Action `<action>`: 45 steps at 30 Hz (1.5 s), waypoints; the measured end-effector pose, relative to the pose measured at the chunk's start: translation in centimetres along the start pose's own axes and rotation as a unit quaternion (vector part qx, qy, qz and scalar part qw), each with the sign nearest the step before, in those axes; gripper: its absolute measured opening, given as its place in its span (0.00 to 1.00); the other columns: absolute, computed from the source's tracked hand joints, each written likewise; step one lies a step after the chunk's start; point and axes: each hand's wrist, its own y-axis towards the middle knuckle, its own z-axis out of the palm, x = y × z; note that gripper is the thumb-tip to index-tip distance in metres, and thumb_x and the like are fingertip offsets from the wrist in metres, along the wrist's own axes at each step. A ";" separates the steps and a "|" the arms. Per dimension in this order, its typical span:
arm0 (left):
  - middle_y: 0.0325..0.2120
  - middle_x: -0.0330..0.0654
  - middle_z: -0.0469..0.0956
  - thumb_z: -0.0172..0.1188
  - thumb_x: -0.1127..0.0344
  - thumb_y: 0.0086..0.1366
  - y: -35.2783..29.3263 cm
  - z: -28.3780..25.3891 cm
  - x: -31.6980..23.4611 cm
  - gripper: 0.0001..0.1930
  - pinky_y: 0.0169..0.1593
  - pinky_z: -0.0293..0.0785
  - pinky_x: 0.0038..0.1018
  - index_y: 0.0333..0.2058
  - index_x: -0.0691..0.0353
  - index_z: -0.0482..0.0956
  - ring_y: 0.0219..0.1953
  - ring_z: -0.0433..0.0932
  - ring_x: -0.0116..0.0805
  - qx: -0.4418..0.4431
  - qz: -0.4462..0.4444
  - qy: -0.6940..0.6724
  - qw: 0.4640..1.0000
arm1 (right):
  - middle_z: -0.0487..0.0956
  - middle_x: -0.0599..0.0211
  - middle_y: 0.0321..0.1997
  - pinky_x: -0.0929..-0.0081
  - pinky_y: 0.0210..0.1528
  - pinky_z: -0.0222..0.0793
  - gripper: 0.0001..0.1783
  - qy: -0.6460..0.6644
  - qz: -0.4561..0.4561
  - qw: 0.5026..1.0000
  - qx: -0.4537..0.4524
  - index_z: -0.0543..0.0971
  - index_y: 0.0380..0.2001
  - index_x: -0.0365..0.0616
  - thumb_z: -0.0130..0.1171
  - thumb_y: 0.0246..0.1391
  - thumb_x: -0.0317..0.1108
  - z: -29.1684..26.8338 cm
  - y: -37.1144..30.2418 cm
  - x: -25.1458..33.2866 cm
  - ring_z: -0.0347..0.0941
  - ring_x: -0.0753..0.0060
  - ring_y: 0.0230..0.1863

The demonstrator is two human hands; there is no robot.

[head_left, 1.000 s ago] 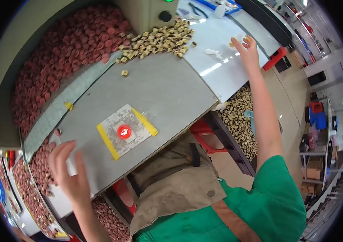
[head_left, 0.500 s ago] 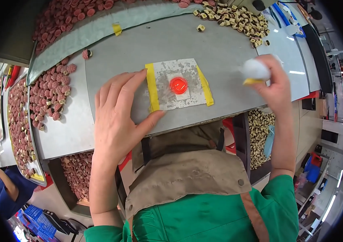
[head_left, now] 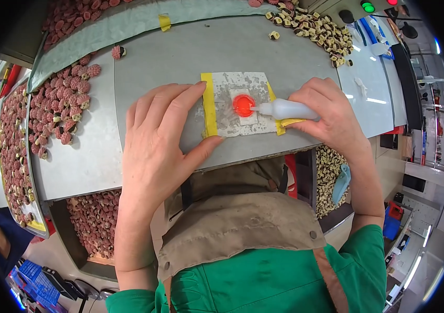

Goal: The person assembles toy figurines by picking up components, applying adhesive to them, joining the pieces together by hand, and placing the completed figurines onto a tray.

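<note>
We list first a white squeeze bottle [head_left: 291, 109], tilted nearly flat above the counter [head_left: 263, 49], its nozzle pointing left, the tip at the right edge of a glossy red disc [head_left: 241, 106]. The disc sits mid-sheet on a blotched white sheet [head_left: 222, 117], near the counter's front edge, with yellow tape strips [head_left: 209, 104] along the sheet's left and right sides. Right hand [head_left: 329, 115]: grip closed about the bottle; a yellow bit shows at its fingertips, and we cannot tell whether it is held. Left hand [head_left: 156, 133]: grip wide, holding nothing that we can see, forefinger and thumb at the sheet's left side. Hazards, as we judge them: too hard a squeeze could flood the disc and run onto the sheet; a nozzle dipped lower could knock the disc askew; a careless left thumb could drag the sheet should the tape be loose; a leftward sweep of the left hand could scatter the pink ridged pieces [head_left: 62, 99] by the counter's left edge.
</note>
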 end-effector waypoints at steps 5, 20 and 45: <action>0.47 0.39 0.72 0.70 0.63 0.44 -0.2 -0.1 0.1 0.34 0.55 0.61 0.37 0.52 0.57 0.70 0.52 0.68 0.42 -0.001 -0.001 -0.003 1.000 | 0.75 0.66 0.30 0.67 0.36 0.65 0.18 -0.005 -0.003 1.000 0.008 0.79 0.32 0.43 0.70 0.32 0.34 0.0 0.1 0.2 0.70 0.61 0.34; 0.47 0.43 0.72 0.69 0.64 0.46 0.9 0.2 -1.2 0.31 0.55 0.61 0.37 0.51 0.59 0.71 0.52 0.68 0.45 0.001 0.018 -0.016 1.000 | 0.76 0.66 0.46 0.75 0.54 0.63 0.20 0.375 0.238 0.868 -0.221 0.71 0.48 0.39 0.61 0.53 0.30 0.1 -6.3 -5.6 0.70 0.73 0.48; 0.31 0.43 0.73 0.60 0.74 0.58 1.2 -5.1 2.4 0.10 0.39 0.70 0.27 0.39 0.65 0.77 0.33 0.73 0.35 -0.041 -0.145 0.017 0.988 | 0.75 0.68 0.47 0.76 0.51 0.65 0.13 0.107 0.196 0.938 -0.264 0.76 0.45 0.41 0.54 0.58 0.31 -4.4 -4.7 -9.8 0.72 0.74 0.46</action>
